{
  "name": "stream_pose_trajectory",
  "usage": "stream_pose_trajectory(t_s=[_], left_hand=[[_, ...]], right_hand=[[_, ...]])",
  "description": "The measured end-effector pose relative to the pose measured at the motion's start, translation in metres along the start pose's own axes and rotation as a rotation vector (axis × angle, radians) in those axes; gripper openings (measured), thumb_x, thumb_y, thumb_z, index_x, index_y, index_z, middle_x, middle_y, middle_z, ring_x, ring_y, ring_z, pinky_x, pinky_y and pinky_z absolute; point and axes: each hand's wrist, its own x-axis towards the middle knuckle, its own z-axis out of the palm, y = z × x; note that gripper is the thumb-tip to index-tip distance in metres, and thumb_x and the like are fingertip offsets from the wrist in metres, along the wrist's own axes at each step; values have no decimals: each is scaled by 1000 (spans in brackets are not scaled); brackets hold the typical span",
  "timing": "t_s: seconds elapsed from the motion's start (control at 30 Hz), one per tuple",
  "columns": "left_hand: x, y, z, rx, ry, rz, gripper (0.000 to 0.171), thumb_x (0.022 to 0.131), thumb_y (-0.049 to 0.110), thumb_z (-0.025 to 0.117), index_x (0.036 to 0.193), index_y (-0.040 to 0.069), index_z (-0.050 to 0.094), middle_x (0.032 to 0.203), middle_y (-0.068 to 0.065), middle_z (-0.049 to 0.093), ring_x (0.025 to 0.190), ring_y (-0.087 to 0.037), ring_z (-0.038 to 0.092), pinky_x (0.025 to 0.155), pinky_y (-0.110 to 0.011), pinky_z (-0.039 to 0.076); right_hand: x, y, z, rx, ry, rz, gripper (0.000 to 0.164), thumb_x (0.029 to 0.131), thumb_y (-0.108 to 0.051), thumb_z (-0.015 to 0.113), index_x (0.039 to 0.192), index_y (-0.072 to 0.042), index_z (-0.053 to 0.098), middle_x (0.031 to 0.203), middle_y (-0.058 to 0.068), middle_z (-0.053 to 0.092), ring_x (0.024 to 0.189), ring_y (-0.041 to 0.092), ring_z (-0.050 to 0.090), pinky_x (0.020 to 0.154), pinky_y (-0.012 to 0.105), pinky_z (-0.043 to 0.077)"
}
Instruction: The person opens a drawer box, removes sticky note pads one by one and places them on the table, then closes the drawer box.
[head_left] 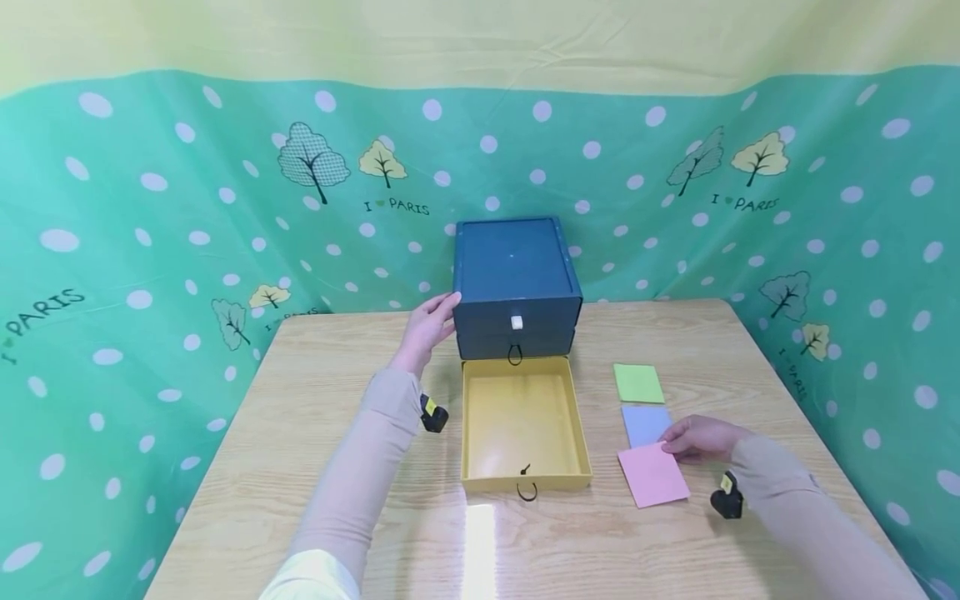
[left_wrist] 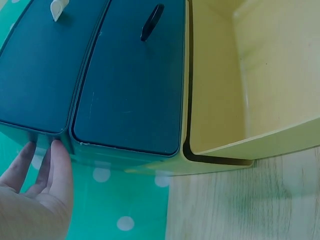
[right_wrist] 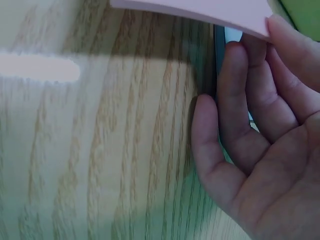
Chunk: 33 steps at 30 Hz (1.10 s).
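Observation:
My right hand (head_left: 701,437) pinches the corner of a pink sticky-note pad (head_left: 652,475) between thumb and fingers; in the right wrist view the pad (right_wrist: 200,12) is lifted off the table. Behind it lie a blue pad (head_left: 645,425), partly covered, and a green pad (head_left: 638,383). My left hand (head_left: 429,329) rests against the left side of a dark blue drawer cabinet (head_left: 517,258). Its fingers touch the upper drawer section with straight fingertips in the left wrist view. The yellow bottom drawer (head_left: 525,417) is pulled out, with a small black piece near its front inside.
The upper drawer has a white knob (head_left: 517,322); the one below has a black loop handle (head_left: 515,355). Another black loop (head_left: 527,492) hangs on the yellow drawer's front. The wooden table (head_left: 360,500) is bordered by a green dotted curtain (head_left: 225,167) at back and sides.

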Motion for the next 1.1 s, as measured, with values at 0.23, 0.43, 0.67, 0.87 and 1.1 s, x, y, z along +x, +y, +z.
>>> stream_pose_trajectory(t_s=[0.23,0.43,0.67,0.87,1.1], left_hand=[[-1,1,1,-8,1,4,58,92,36,61,140,8,46,144,-10,44,132,-25,43,107,-35,42],[-2,1,1,1,1,5,58,92,37,61,140,8,45,145,-11,43,132,-25,43,107,-35,42],[-3,2,1,3,4,3,58,92,36,60,141,8,45,145,-11,43,133,-26,42,107,-35,42],[-3,1,0,16,-9,2,60,92,38,60,142,9,43,146,-9,43,132,-24,44,106,-35,43],[-3,1,0,12,-14,6,60,92,38,61,142,8,43,144,-9,44,130,-24,45,106,-35,43]], right_hand=[[-6,-4,4,-124,54,23,20,87,-6,63,99,9,66,82,-1,68,74,10,59,71,25,55],[-11,-8,7,-339,123,97,14,80,-8,71,89,2,71,74,-2,67,67,11,57,63,24,50],[-16,-11,10,-415,176,123,8,75,-7,75,80,-2,70,63,-5,61,57,7,51,55,19,44],[-17,-8,15,-453,222,136,13,74,-7,75,68,-5,64,59,-3,57,53,7,49,52,19,43],[-19,-5,20,-490,298,141,16,73,-8,76,69,-3,61,64,3,61,59,13,58,55,25,51]])
